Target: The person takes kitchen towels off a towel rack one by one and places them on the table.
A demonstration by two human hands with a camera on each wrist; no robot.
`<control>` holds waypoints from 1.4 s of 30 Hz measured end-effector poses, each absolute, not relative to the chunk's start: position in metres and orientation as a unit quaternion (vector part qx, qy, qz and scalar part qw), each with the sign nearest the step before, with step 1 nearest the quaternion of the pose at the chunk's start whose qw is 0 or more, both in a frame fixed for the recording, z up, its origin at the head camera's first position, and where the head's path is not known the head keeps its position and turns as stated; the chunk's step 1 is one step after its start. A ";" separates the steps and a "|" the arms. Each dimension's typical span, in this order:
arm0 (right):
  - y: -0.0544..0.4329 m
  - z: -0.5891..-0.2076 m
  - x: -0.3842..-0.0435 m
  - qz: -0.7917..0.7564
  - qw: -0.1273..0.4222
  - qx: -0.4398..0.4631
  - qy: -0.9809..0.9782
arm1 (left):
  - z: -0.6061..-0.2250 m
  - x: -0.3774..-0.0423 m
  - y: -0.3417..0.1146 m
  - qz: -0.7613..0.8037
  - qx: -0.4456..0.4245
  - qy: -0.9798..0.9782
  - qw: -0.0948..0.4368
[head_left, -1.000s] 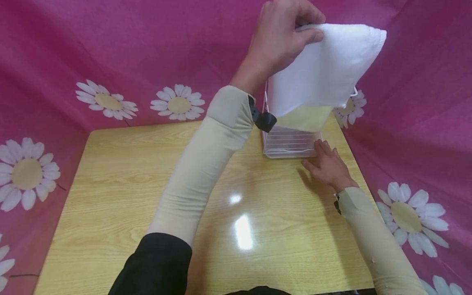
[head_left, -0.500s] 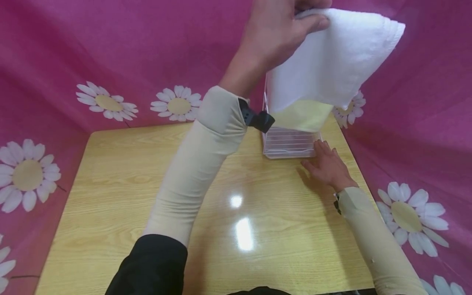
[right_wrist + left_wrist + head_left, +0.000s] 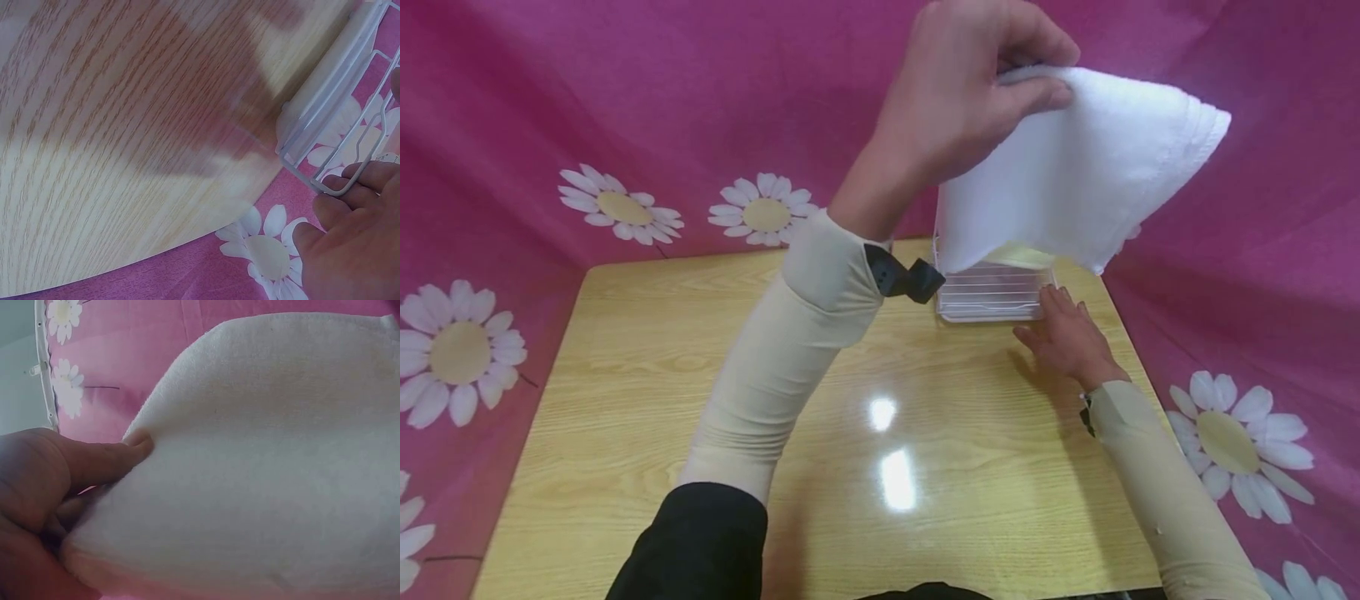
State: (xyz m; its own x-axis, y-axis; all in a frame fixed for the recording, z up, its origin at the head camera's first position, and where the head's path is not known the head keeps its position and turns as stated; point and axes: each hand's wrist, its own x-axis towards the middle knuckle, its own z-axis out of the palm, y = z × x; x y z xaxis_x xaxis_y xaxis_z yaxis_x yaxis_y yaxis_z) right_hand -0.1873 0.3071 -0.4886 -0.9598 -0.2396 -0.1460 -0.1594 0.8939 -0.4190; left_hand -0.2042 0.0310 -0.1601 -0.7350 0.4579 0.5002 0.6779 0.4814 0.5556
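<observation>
Left hand (image 3: 958, 92) raised, a corner of a white towel (image 3: 1093, 158) pinched between thumb and fingers. Right hand (image 3: 1067, 337) low by the front right corner of the white wire rack (image 3: 988, 315), thumb spread away, fingers loosely bent against the wire; no firm grip seen. The towel hung over the rack, at the far right of the wooden table (image 3: 625, 375); whether its lower edge touched the wires I could not tell. A pale yellow piece (image 3: 1018, 256), perhaps cloth, showed below that edge.

Risks, in my judgement: with one corner held, the free side could sag and fold under, or snag on the rack's side wires. A sideways pull might drag the yellow piece or tip the rack, the right hand's contact being light.

Towel's lie: stitched edge pointed right and slightly up, lower edge toward the rack floor. Long axis apparently slanted, upper right to lower left; folds made that uncertain.
</observation>
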 end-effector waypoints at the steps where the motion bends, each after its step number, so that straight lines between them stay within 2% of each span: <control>1: 0.307 -0.489 -0.187 -0.206 0.098 -0.103 0.968 | -0.162 -0.203 0.030 -0.381 -0.336 -0.850 0.143; 8: 0.308 -0.491 -0.187 -0.208 0.100 -0.097 0.968 | -0.177 -0.194 0.025 -0.403 -0.333 -0.845 0.114; 14: 0.307 -0.495 -0.188 -0.230 0.069 -0.103 0.965 | -0.190 -0.188 0.019 -0.418 -0.322 -0.845 0.091; 19: 0.310 -0.496 -0.187 -0.227 0.045 -0.118 0.966 | -0.207 -0.186 0.014 -0.432 -0.331 -0.832 0.108; 24: 0.310 -0.495 -0.188 -0.227 0.043 -0.120 0.966 | -0.230 -0.187 0.008 -0.449 -0.336 -0.819 0.119; 30: 0.311 -0.495 -0.190 -0.210 0.038 -0.125 0.969 | -0.256 -0.189 0.003 -0.460 -0.315 -0.823 0.103; 37: 0.312 -0.497 -0.190 -0.213 0.034 -0.121 0.969 | -0.278 -0.191 0.001 -0.459 -0.280 -0.841 0.055; 42: 0.313 -0.496 -0.189 -0.209 0.033 -0.125 0.969 | -0.295 -0.190 0.001 -0.448 -0.288 -0.845 0.052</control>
